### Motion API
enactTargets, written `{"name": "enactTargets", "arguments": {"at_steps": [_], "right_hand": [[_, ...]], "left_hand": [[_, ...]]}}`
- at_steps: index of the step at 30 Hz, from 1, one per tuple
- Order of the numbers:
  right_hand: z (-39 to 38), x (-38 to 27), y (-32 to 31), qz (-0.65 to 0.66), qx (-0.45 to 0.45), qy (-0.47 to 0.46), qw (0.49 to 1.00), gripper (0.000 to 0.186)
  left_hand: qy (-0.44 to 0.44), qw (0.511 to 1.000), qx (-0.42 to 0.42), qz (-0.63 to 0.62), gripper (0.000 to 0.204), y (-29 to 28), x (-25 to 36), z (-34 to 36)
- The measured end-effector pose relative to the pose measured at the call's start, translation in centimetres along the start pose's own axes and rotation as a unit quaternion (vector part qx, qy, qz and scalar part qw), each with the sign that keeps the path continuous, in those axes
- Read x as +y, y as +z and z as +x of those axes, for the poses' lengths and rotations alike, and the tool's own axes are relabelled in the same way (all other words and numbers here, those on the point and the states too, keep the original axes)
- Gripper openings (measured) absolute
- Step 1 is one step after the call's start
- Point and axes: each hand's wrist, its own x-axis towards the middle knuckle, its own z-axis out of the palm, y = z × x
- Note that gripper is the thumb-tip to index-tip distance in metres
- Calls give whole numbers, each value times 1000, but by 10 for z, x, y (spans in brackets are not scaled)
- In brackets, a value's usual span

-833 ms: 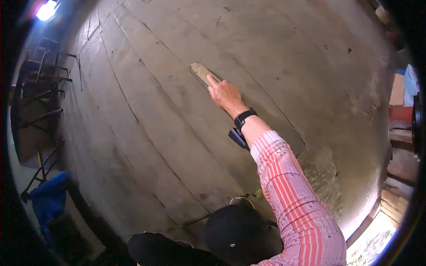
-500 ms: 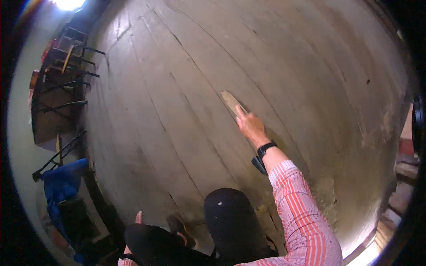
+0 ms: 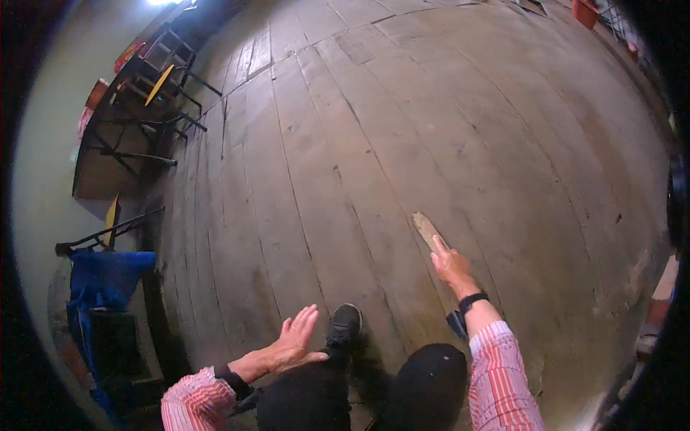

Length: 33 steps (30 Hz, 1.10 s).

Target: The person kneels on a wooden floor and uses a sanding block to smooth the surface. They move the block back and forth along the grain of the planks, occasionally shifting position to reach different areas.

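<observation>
A person in a striped shirt leans over a floor of worn boards point(image 3: 402, 129), the right hand point(image 3: 454, 267) clamped on a flat, pale brown slat point(image 3: 425, 227) with a rounded tip. The slat, seemingly of wood, slants out ahead of the knuckles over the floorboards, one finger laid along its upper face; whether its underside touches the boards cannot be told from this angle.

The left hand point(image 3: 293, 345) is well apart from the right, nearer the person's body than the slat and to its left. It holds nothing, its fingers spread and its thumb extended, above or against the leg of the dark trousers point(image 3: 305, 399); contact there cannot be made out. A black wristband point(image 3: 472, 301) circles the right wrist, just behind the slat, with a dark blue object point(image 3: 456, 325) beside it, its kind unclear.

A dark shoe point(image 3: 345, 327) with a pale sole edge is planted on the boards, to the left of the slat and closer to the person. Far to the left of the slat, a blue cloth point(image 3: 108, 276) hangs beside a pale green wall point(image 3: 47, 179). Furniture with thin dark legs point(image 3: 147, 156) stands along that same side, farther ahead than the slat, a yellow piece point(image 3: 159, 85) among its parts. A red container point(image 3: 585, 13) sits well beyond the slat, to its right.
</observation>
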Motion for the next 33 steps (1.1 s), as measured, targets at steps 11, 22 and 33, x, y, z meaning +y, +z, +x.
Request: {"name": "enactTargets", "arguments": {"at_steps": [11, 22, 33], "right_hand": [[2, 5, 0, -16, 12, -50, 999, 54], [-7, -37, -2, 86, 15, 31, 996, 53], [-114, -36, 71, -63, 103, 4, 993, 56]], "left_hand": [[-281, 959, -22, 35, 138, 4, -147, 91], [-369, 924, 43, -91, 142, 7, -180, 188], [-422, 904, 28, -60, 145, 22, -178, 203]]}}
